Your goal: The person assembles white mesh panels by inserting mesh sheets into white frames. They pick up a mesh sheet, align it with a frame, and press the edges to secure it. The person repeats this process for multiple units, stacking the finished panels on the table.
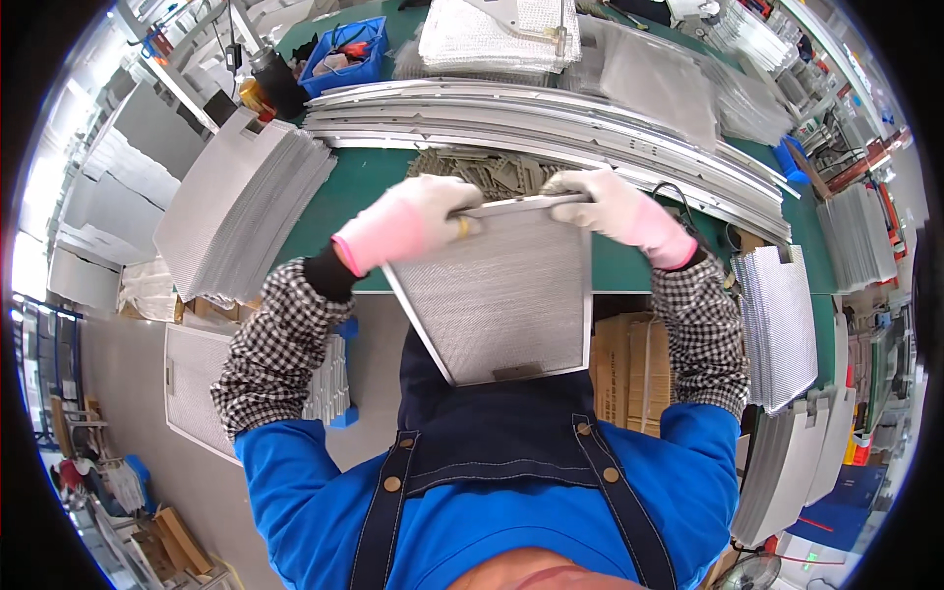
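Observation:
A framed metal mesh filter panel (pixel 497 295) is held up in front of my apron, its far edge raised over the table's front and its near edge against my body. My left hand (pixel 418 221), in a white and pink glove, grips the far left corner. With the same kind of glove, my right hand (pixel 619 211) closes round the far right corner, fingers over the frame. A small dark tab shows at the panel's near edge. Just past the panel, a heap of small grey-beige parts (pixel 492 169) lies on the green table (pixel 369 172), partly hidden by my hands.
Long metal frame strips (pixel 472 113) lie across the table. Stacks of mesh sheets stand at the left (pixel 246 206) and right (pixel 777 320). A blue bin (pixel 344 59) holds loose items at the back. Cardboard boxes (pixel 629 364) sit under the table; another panel (pixel 197 383) leans at lower left.

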Motion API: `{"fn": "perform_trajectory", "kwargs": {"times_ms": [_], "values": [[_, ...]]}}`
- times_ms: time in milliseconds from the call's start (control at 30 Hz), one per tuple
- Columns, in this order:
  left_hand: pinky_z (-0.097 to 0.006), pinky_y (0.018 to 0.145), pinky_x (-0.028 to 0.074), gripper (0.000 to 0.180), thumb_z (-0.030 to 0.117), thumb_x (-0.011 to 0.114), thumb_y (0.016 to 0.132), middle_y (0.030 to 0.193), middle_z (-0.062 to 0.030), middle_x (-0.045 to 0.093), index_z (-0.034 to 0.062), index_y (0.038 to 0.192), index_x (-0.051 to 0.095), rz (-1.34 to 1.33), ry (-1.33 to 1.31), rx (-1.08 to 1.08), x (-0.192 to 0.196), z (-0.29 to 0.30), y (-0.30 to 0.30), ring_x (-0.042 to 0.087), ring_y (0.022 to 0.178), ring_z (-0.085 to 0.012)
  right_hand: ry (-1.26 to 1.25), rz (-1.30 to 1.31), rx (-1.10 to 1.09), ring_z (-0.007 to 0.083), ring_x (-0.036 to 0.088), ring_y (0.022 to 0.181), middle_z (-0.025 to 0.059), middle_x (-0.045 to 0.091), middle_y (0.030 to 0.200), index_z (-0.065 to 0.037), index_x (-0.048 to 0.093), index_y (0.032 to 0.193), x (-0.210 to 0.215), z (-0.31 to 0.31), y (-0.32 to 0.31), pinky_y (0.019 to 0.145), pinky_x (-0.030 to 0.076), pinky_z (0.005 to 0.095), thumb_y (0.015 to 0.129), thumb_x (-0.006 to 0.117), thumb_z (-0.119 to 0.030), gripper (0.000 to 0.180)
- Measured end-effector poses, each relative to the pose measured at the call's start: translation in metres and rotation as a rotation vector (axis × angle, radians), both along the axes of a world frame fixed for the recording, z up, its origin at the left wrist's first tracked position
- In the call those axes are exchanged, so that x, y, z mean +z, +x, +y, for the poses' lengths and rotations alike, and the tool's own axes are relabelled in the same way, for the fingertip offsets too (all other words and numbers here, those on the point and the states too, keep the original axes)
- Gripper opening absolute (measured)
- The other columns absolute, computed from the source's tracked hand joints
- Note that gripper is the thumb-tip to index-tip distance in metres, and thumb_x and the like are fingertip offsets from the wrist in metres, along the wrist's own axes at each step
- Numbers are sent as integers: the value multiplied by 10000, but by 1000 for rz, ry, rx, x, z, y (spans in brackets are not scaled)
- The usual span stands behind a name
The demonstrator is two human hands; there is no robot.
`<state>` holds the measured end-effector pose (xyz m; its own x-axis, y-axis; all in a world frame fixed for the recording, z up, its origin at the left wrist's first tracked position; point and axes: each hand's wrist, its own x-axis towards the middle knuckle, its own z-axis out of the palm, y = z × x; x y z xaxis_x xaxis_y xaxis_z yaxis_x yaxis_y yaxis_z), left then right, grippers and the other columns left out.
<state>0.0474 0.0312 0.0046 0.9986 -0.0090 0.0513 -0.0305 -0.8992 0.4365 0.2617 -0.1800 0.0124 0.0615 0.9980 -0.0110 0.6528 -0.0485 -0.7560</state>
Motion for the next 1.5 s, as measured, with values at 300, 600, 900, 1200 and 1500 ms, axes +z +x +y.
{"fn": "perform_trajectory", "kwargs": {"times_ms": [300, 600, 900, 1200, 1500], "values": [[-465, 828, 521, 288, 289, 634, 960, 975, -204, 690, 24, 1070, 654, 15, -129, 6, -4, -6, 10, 663, 968, -402, -29, -269, 12, 292, 668, 997, 180, 672, 1012, 6, 617, 1185, -2, -13, 4, 893, 512, 391, 933, 646, -220, 340], [-377, 877, 547, 346, 214, 777, 846, 1055, -128, 708, 54, 1145, 709, -244, -213, 99, -15, -3, -8, 700, 999, -306, -21, -182, 82, 323, 666, 939, 178, 659, 978, -16, 614, 1130, -9, 24, -24, 833, 517, 396, 940, 656, -198, 267], [-378, 977, 548, 908, 250, 818, 838, 1485, -168, 506, 43, 1556, 301, -624, -835, 296, -70, -60, 3, 608, 1236, -264, -9, -112, 89, 309, 660, 905, 171, 658, 961, -5, 638, 1090, -9, 19, -26, 818, 515, 379, 913, 681, -175, 250], [-267, 844, 526, 702, 54, 790, 847, 1250, -100, 564, 26, 1447, 425, -588, -942, 475, -63, -81, -20, 591, 1026, -139, -111, 75, 151, 211, 634, 923, 98, 651, 988, -9, 669, 1204, 6, 6, -13, 841, 494, 328, 912, 708, -206, 355], [-224, 789, 511, 364, -22, 726, 876, 979, -16, 703, 32, 1236, 707, -500, -765, 465, -23, -89, -61, 619, 849, -69, -302, 49, 356, 212, 633, 903, 98, 655, 975, -19, 698, 1234, 20, 16, -2, 827, 489, 334, 916, 718, -314, 434]]}}
